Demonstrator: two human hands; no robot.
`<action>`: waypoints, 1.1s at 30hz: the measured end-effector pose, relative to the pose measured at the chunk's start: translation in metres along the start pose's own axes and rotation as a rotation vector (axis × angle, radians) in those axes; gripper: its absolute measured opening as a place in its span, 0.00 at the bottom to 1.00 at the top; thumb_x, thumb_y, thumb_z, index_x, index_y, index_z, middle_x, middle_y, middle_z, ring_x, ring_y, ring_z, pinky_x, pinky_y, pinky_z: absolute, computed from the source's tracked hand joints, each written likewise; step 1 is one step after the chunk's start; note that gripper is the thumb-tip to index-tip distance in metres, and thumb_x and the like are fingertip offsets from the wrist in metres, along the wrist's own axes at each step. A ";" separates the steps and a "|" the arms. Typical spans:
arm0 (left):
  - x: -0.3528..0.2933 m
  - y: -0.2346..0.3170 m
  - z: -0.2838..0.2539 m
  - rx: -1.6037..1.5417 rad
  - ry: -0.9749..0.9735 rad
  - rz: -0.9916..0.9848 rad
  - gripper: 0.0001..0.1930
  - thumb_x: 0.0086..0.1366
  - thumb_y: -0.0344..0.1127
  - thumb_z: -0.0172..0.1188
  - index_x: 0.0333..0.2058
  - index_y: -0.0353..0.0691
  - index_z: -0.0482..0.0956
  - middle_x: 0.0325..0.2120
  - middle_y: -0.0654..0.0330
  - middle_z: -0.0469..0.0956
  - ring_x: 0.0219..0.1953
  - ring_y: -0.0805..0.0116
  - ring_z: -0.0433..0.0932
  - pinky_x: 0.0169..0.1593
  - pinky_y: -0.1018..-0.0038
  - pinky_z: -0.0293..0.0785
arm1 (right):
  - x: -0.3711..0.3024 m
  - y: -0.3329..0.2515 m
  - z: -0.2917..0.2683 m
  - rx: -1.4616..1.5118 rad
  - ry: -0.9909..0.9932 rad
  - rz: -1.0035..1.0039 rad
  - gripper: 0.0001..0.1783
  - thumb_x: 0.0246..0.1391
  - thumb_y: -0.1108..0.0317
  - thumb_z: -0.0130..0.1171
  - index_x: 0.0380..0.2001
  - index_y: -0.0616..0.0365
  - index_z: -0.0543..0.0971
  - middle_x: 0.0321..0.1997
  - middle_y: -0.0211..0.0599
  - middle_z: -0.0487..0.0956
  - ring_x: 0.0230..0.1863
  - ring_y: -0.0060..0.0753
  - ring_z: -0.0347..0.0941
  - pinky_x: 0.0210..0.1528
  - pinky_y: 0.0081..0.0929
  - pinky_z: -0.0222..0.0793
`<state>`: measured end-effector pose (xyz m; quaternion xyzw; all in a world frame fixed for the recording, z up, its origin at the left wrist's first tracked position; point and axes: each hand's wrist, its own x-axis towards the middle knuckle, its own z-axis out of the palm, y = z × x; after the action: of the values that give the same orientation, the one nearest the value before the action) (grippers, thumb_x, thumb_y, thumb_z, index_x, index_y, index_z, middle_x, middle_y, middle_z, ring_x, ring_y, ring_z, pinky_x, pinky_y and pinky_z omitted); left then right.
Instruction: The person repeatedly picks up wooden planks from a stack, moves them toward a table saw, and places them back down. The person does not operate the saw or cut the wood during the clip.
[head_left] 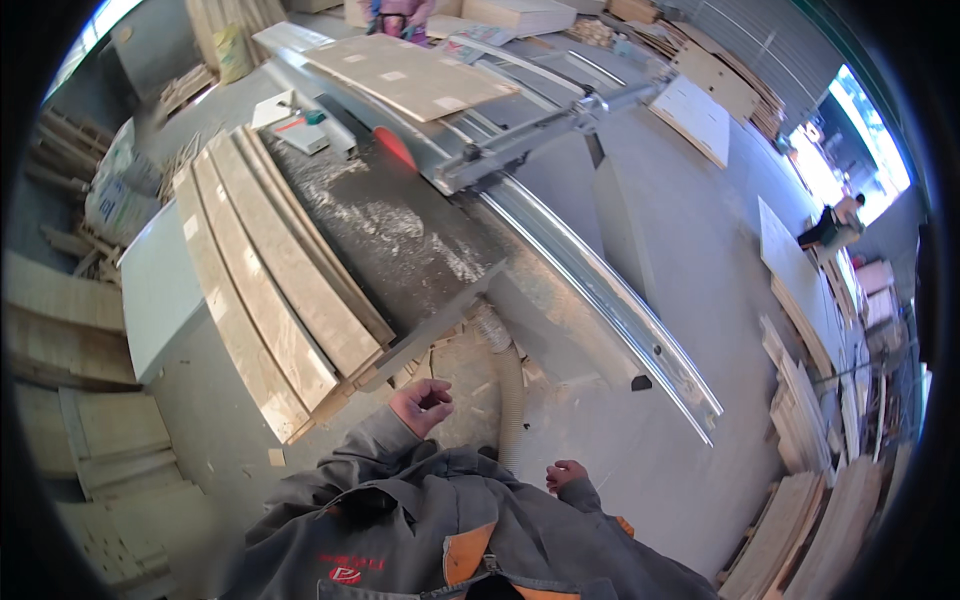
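Observation:
My left hand [422, 405] is in the air near the close end of the stacked wooden strips [255, 265]. Its fingers curl loosely, with a gap between thumb and forefinger and nothing held. Farther right, in front of my jacket, my right hand [567, 474] hangs with the fingers folded in; nothing shows in it. The strips lie along the left side of a dark, dust-covered saw table [400, 225]. A red disc-shaped part [395, 150] stands up at the table's far right, and a pale wooden panel [410, 75] rests on the frame beyond it.
A long metal rail [610, 300] runs toward me on the right. Below the table hangs a ribbed hose [510, 390]. White sacks [125, 200] and wood stacks [110, 440] stand left, more boards [800, 400] right. One person [400, 15] is beyond the saw, another [835, 222] far right.

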<state>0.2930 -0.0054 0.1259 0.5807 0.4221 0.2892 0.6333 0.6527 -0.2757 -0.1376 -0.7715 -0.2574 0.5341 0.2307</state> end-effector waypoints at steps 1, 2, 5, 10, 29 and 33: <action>0.003 0.006 0.011 0.118 -0.054 0.017 0.18 0.56 0.29 0.62 0.45 0.33 0.71 0.34 0.59 0.76 0.36 0.73 0.75 0.41 0.78 0.73 | 0.005 0.008 0.002 -0.057 0.018 -0.079 0.24 0.47 0.68 0.60 0.47 0.67 0.69 0.26 0.43 0.77 0.21 0.31 0.74 0.21 0.28 0.72; 0.006 0.004 0.021 0.129 -0.089 0.031 0.18 0.55 0.29 0.62 0.45 0.33 0.72 0.34 0.59 0.76 0.36 0.73 0.76 0.41 0.77 0.73 | 0.006 0.016 0.003 -0.113 0.037 -0.142 0.24 0.46 0.68 0.60 0.47 0.67 0.69 0.26 0.43 0.77 0.21 0.31 0.75 0.21 0.27 0.72; 0.010 -0.024 0.045 0.168 -0.158 0.028 0.18 0.54 0.30 0.63 0.44 0.33 0.73 0.32 0.58 0.77 0.34 0.72 0.76 0.40 0.77 0.74 | 0.015 0.011 0.008 -0.247 0.088 -0.291 0.25 0.45 0.67 0.61 0.46 0.67 0.69 0.26 0.43 0.78 0.22 0.30 0.75 0.22 0.27 0.72; 0.002 -0.125 0.034 0.402 -0.137 -0.056 0.20 0.51 0.38 0.67 0.41 0.34 0.75 0.29 0.57 0.78 0.31 0.71 0.77 0.38 0.74 0.75 | -0.001 -0.032 -0.002 -0.223 0.105 -0.228 0.25 0.44 0.65 0.63 0.45 0.67 0.71 0.26 0.44 0.79 0.22 0.30 0.76 0.25 0.27 0.73; -0.072 -0.316 -0.073 0.697 -0.020 -0.625 0.20 0.51 0.44 0.65 0.35 0.33 0.77 0.25 0.56 0.79 0.26 0.69 0.78 0.32 0.73 0.75 | -0.016 -0.067 -0.033 -0.267 0.161 -0.085 0.25 0.43 0.57 0.64 0.42 0.63 0.75 0.29 0.46 0.79 0.26 0.31 0.78 0.34 0.28 0.74; -0.068 -0.332 -0.069 0.755 -0.108 -0.423 0.19 0.50 0.45 0.66 0.32 0.33 0.79 0.22 0.58 0.79 0.24 0.71 0.78 0.32 0.75 0.74 | -0.003 -0.058 -0.025 -0.190 0.142 -0.050 0.24 0.43 0.60 0.63 0.42 0.64 0.75 0.27 0.46 0.79 0.24 0.32 0.78 0.30 0.28 0.75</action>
<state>0.1595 -0.0824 -0.1841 0.6863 0.5743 -0.0523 0.4432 0.6669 -0.2361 -0.0905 -0.8191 -0.3091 0.4454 0.1877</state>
